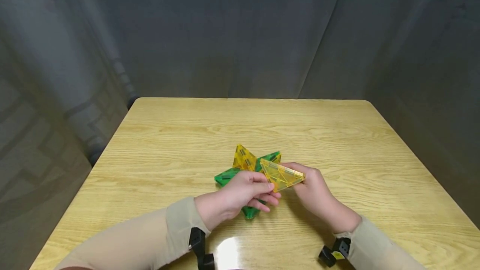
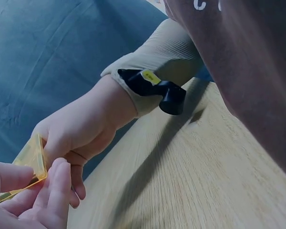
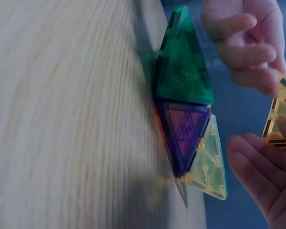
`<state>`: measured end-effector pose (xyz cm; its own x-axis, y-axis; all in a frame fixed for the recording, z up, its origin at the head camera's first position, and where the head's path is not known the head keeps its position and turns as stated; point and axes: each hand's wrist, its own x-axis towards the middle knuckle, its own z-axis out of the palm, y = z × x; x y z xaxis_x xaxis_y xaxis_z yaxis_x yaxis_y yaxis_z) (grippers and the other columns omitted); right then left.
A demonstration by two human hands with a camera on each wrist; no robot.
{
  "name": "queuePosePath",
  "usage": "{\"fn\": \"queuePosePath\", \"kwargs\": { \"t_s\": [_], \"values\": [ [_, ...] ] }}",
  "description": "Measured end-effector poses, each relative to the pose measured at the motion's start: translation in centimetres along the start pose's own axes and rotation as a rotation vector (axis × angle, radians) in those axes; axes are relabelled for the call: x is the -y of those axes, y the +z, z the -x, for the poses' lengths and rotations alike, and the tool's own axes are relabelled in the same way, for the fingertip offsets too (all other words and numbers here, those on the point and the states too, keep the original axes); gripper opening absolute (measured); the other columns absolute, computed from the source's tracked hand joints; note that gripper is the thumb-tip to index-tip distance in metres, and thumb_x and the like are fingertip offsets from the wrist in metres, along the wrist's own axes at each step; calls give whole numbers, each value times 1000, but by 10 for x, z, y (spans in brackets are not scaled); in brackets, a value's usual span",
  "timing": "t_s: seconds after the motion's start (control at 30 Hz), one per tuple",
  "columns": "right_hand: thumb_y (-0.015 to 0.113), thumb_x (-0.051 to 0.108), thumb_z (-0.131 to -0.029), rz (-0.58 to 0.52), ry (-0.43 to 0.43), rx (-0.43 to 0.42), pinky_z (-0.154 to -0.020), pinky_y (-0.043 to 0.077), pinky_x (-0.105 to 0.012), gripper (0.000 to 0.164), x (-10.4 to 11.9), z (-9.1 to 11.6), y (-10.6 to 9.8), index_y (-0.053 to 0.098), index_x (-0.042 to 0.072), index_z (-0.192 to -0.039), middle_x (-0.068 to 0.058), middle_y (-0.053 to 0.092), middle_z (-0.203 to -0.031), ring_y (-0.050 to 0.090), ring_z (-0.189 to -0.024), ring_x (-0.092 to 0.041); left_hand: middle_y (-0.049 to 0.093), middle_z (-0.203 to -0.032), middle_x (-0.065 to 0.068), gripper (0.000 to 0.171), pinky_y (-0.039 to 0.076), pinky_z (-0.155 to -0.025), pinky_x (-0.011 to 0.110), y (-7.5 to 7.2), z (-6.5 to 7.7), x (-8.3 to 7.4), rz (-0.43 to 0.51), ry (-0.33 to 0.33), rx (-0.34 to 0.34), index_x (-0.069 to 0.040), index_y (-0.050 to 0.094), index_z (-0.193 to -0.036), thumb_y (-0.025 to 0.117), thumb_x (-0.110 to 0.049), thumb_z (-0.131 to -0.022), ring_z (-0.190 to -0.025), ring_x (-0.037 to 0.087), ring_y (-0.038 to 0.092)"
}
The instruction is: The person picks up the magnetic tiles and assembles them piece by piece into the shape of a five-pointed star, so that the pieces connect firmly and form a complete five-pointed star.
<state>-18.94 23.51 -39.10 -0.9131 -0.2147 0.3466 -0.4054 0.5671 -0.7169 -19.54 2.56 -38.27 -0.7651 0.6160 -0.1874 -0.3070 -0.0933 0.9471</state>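
Note:
A translucent yellow triangular magnetic tile (image 1: 283,175) is held up between both hands. My left hand (image 1: 243,193) pinches its lower corner between thumb and fingers. My right hand (image 1: 316,188) grips the tile from the right side, its fingers partly hidden behind it. Below and behind the hands sits a star-like build of tiles, with a yellow tile (image 1: 244,158) pointing up and a green tile (image 1: 226,176) reaching left. In the right wrist view, a purple tile (image 3: 185,129) lies between a green tile (image 3: 186,71) and a pale yellow one (image 3: 207,164). The left hand covers the build's middle.
The build rests on a light wood-grain table (image 1: 180,136). Grey curtains (image 1: 225,32) hang behind the table and along its sides. A small black wrist camera (image 1: 200,247) is strapped at the left sleeve, and another camera (image 1: 335,251) at the right.

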Motion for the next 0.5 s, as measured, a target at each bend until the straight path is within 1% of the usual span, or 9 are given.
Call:
{"fn": "queuePosePath", "kwargs": {
  "t_s": [0.07, 0.13, 0.2, 0.3, 0.37, 0.4, 0.5],
  "values": [
    [66, -15, -83, -46, 30, 1, -79, 57, -32, 36, 1, -1, 1, 73, 5, -113, -7, 72, -109, 65, -102, -21, 70, -100, 24, 14, 60, -68, 36, 0, 0, 0, -16, 13, -14, 7, 65, -99, 60, -6, -97, -83, 22, 72],
    [66, -15, -83, -62, 44, -4, -76, 57, -30, 35, 1, -1, 2, 73, 4, -111, -7, 72, -107, 66, -99, -20, 70, -101, 24, 15, 60, -68, 36, 1, 0, 0, -39, 35, -34, 8, 64, -103, 61, -5, -97, -83, 21, 71],
    [67, -14, -83, -67, 46, -9, -74, 57, -29, 33, 1, -1, 2, 73, 3, -110, -7, 72, -106, 66, -96, -19, 70, -100, 23, 19, 60, -66, 35, 2, 2, -1, -51, 55, -64, 7, 59, -111, 61, -4, -96, -83, 22, 71],
    [70, -12, -83, -50, 46, -12, -74, 57, -28, 31, 1, -1, 1, 73, 4, -109, -6, 73, -104, 66, -95, -17, 70, -97, 21, 38, 60, -65, 34, 3, 3, -3, -74, 95, -122, 2, 44, -128, 63, -2, -95, -82, 25, 71],
    [70, -12, -83, -50, 54, -7, -73, 57, -29, 31, 0, -1, 1, 73, 4, -110, -6, 73, -104, 66, -94, -17, 70, -93, 18, 51, 59, -64, 35, 3, 3, -4, -85, 129, -155, -3, 35, -135, 65, 0, -94, -81, 26, 71],
    [69, -12, -83, -48, 60, -5, -74, 57, -29, 32, 0, -2, 0, 73, 4, -110, -6, 73, -105, 66, -94, -18, 70, -92, 17, 54, 59, -64, 35, 2, 3, -4, -94, 150, -168, -5, 32, -136, 65, 0, -93, -79, 26, 71],
    [68, -13, -84, -51, 85, 1, -73, 57, -28, 33, 0, -2, 1, 72, 2, -112, -8, 72, -106, 65, -94, -18, 70, -90, 15, 54, 58, -63, 34, 0, 3, -3, -131, 214, -171, -9, 33, -135, 65, 2, -93, -77, 26, 70]
  ]
}}
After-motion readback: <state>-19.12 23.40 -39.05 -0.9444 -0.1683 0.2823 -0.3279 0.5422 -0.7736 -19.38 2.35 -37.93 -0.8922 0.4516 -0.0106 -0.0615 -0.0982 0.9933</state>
